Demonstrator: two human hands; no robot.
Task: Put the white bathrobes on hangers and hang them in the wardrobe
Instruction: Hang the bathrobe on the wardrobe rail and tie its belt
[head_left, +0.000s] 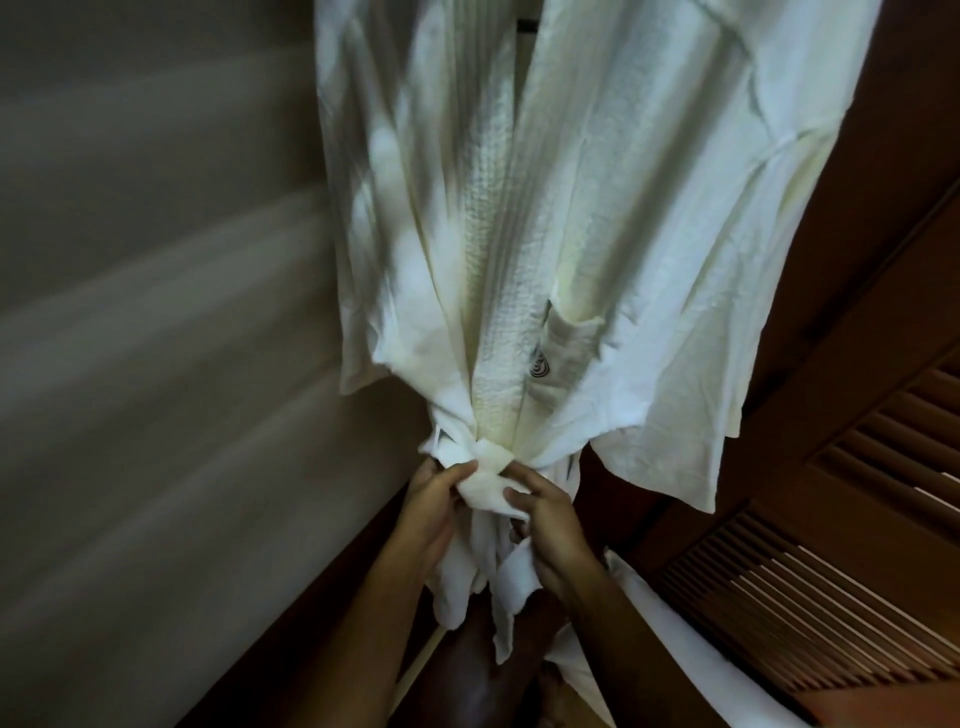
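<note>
A white robe (597, 218) hangs from twelve o'clock down to the centre, gathered at the waist by its belt (488, 470). The left hand (434, 512), at six o'clock, pinches the belt's knot from the nine o'clock side, fingers curled on the cloth. The right hand (553, 525) grips the belt from three o'clock, thumb on the knot, a loose end under its palm. A louvred door (852, 545) stands at four o'clock; a blurred wall (156, 312) fills nine o'clock.
</note>
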